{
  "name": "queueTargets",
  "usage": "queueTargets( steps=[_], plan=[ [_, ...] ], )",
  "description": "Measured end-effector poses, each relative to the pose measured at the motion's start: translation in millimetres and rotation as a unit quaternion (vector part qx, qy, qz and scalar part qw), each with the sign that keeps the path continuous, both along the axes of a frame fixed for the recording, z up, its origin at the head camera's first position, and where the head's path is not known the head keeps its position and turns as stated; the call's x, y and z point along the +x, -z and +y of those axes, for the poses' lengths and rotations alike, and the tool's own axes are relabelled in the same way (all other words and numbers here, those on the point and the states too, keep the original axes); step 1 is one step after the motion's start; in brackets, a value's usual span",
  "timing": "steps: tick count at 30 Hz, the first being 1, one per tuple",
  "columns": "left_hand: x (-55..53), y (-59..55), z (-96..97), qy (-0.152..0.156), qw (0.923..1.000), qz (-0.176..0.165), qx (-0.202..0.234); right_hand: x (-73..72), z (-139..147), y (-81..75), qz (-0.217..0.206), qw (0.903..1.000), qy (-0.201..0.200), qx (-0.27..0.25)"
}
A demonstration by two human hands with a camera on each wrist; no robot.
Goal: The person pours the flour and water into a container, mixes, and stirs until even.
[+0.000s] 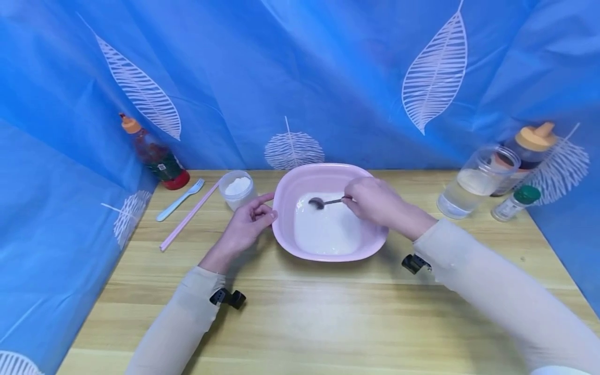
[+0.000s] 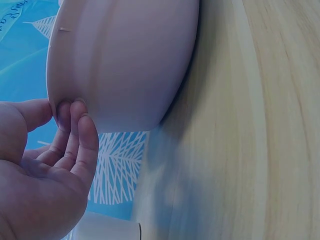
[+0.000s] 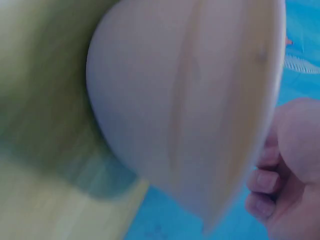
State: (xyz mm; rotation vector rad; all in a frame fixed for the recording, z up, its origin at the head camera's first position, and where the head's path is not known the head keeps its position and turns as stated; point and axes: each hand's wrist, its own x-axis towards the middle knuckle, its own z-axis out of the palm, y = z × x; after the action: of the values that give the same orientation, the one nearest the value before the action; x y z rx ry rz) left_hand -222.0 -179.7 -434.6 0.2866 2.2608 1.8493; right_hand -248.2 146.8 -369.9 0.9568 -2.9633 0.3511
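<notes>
So, closest in, the bench (image 1: pixel 319 312) runs out in front of the pink basin (image 1: pixel 323 182), which sits on it with runny-looking white stuff (image 1: pixel 328 232) across its floor. Of the 2 hands, the left hand (image 1: pixel 246 224) has its grip clamped on the basin's left rim. The right hand (image 1: pixel 375 200) reaches over the basin's right side, its grip pinched on the handle of 1 dark spoon (image 1: pixel 325 202); whether the spoon's bowl touches the white stuff, I cannot tell. A hurried stroke could splash over the rim, and a hard push might slide the basin if the left grip slackened. Left of the basin lie a pink stick (image 1: pixel 189 216) and a blue fork (image 1: pixel 179 201). Well right of it stand a green-capped shaker (image 1: pixel 508 209) and a clear cup (image 1: pixel 457 195), which could topple if the right hand swung outward. Just left of the basin, a tub (image 1: pixel 240 199) of white powder risks a knock from the left knuckles. Beyond the basin's right side stands a dark bottle (image 1: pixel 527 156); beyond its left, a red bottle (image 1: pixel 157 156); behind it hangs a blue sheet (image 1: pixel 337 94).
</notes>
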Motion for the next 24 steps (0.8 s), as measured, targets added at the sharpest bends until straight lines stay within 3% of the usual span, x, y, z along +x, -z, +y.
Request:
queueTargets(
  steps=[5, 11, 14, 18, 21, 24],
  plan=[
    [-0.5, 1.6, 0.6, 0.000, 1.0000, 0.001, -0.009, 1.3, 28, -17.2, -0.001, 0.9985, 0.024, 0.050],
    [-0.6, 0.7, 0.5, -0.002, 0.9998, 0.001, -0.017, 16.1, 44, -38.9, -0.075, 0.9958, -0.025, 0.045],
    [0.2, 0.2, -0.6, 0.000, 0.9998, 0.002, -0.018, 18.7, 35, -33.6, -0.110, 0.9914, -0.068, 0.016],
    [1.9, -2.0, -1.0, 0.003, 0.9999, 0.002, -0.013, 15.5, 9, -13.6, -0.095, 0.9883, -0.117, -0.025],
    [2.5, -3.3, -0.5, 0.005, 0.9999, 0.007, -0.013, 11.2, -9, -3.6, -0.064, 0.9920, -0.102, -0.039],
    [2.8, -3.2, -0.5, 0.006, 0.9998, 0.010, -0.015, 3.4, -17, -0.3, -0.030, 0.9970, -0.059, -0.039]
  ],
)
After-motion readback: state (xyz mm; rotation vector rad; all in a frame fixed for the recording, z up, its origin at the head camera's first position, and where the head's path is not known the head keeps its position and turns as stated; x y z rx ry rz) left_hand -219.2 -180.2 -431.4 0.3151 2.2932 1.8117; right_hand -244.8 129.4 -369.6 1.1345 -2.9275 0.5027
